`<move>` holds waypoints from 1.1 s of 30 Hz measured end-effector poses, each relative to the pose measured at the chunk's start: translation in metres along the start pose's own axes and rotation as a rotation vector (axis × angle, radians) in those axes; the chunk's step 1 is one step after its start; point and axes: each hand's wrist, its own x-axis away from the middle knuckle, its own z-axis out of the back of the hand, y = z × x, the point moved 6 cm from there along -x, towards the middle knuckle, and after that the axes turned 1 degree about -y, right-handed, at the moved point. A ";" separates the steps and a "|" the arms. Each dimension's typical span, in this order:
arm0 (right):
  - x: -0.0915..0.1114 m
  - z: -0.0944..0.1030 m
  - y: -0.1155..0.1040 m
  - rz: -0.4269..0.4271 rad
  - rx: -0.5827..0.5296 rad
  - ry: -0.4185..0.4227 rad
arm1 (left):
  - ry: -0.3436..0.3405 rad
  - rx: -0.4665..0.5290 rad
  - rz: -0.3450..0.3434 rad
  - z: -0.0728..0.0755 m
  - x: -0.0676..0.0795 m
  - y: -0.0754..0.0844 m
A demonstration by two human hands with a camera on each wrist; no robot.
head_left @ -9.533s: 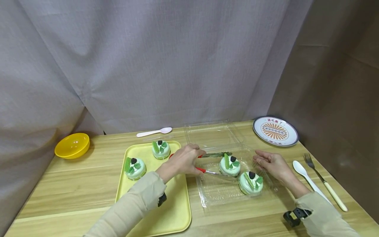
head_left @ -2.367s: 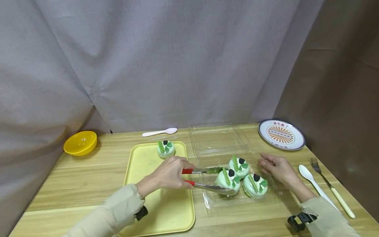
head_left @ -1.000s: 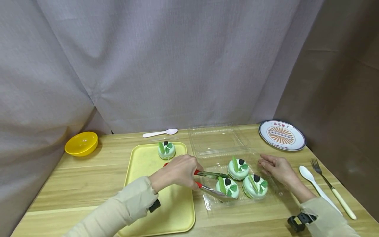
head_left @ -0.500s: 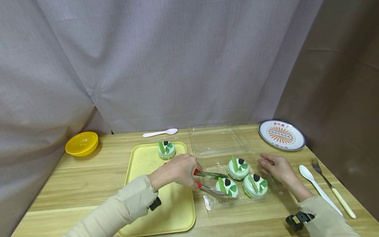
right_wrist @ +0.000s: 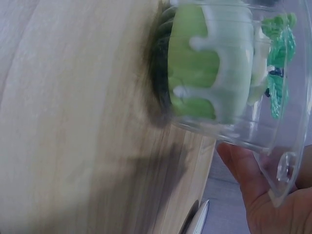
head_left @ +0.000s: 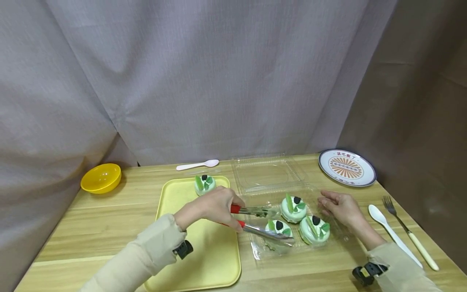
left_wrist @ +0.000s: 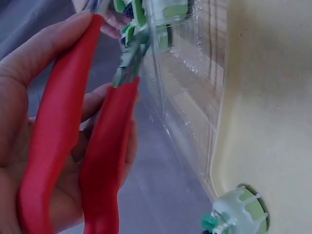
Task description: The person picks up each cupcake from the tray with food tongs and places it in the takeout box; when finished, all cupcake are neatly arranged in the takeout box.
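Observation:
My left hand (head_left: 215, 206) grips the red handles of metal tongs (head_left: 263, 232), seen large in the left wrist view. The tong arms are spread apart around a pale green cake (head_left: 279, 227) topped with a leaf and a dark berry, one arm hiding part of it. This cake and two like it, a rear cake (head_left: 293, 209) and a right cake (head_left: 313, 231), sit in the base of a clear plastic hinged container (head_left: 257, 247). My right hand (head_left: 341, 207) holds the container's right rim, fingers and thumb about its corner in the right wrist view.
A yellow tray (head_left: 204, 263) holds one more cake (head_left: 205, 185). The container's lid (head_left: 268, 172) lies open behind. Around are a yellow bowl (head_left: 101, 178), pink spoon (head_left: 197, 164), patterned plate (head_left: 347, 167), white spoon (head_left: 392, 231) and fork (head_left: 410, 233).
Earlier, a cake went from the tray into the container in the tongs. Over the last second the tongs have spread and lifted slightly from it, leaving it there. The right hand stays put.

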 end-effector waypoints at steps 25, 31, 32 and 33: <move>0.003 -0.002 -0.002 -0.014 -0.015 -0.019 | 0.483 -0.090 0.231 0.053 0.112 -0.173; 0.003 -0.002 -0.003 -0.012 -0.018 -0.021 | 0.473 -0.099 0.261 0.042 0.104 -0.173; 0.003 -0.002 -0.003 -0.010 -0.018 -0.021 | 0.472 -0.100 0.269 0.041 0.102 -0.172; 0.002 -0.002 -0.003 -0.010 -0.017 -0.020 | 0.474 -0.103 0.272 0.040 0.101 -0.171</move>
